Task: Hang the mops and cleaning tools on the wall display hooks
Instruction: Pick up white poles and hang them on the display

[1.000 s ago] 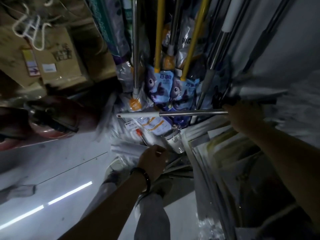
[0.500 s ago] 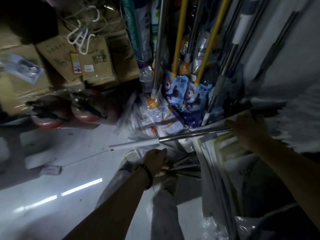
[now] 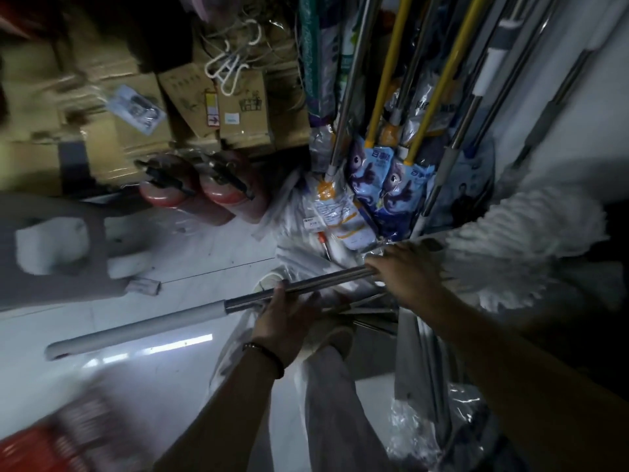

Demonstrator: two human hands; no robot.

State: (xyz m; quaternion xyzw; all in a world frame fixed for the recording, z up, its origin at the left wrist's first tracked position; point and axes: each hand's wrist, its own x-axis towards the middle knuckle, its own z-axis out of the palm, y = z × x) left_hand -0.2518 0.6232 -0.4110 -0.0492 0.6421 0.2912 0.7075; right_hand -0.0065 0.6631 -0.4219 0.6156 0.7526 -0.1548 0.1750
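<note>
The mop (image 3: 323,279) is held nearly level above the pale floor (image 3: 190,253), in front of the two red fire extinguishers (image 3: 204,192) on the person's side. Its shaft is a slim round tube of polished steel that catches the dim light. The outer end wears a long, matte white plastic sleeve (image 3: 136,330) with a rounded tip, pointing away below and left of the extinguishers.

At the other end, right of the extinguishers, sits a thick white mop head (image 3: 531,233), shaggy and soft-looking like looped yarn. The right hand (image 3: 405,270) hides where it meets the shaft. That hand's grip is tight, fingers wrapped over the steel with the knuckles up.

The left hand (image 3: 286,321), with a dark band at the wrist, comes up under the middle of the shaft. Its thumb lies against the metal and its fingers spread loosely beneath. I cannot tell whether this grip has closed.

Behind the extinguishers, brown cardboard boxes (image 3: 143,124) are stacked, taped and labelled, with white plastic hangers (image 3: 228,69) lying on them. To the right of the extinguishers a crowd of upright handles stands, two yellow poles (image 3: 388,73) among the steel ones. Their heads are wrapped in glossy blue printed bags (image 3: 374,168) and crinkled clear film.
</note>
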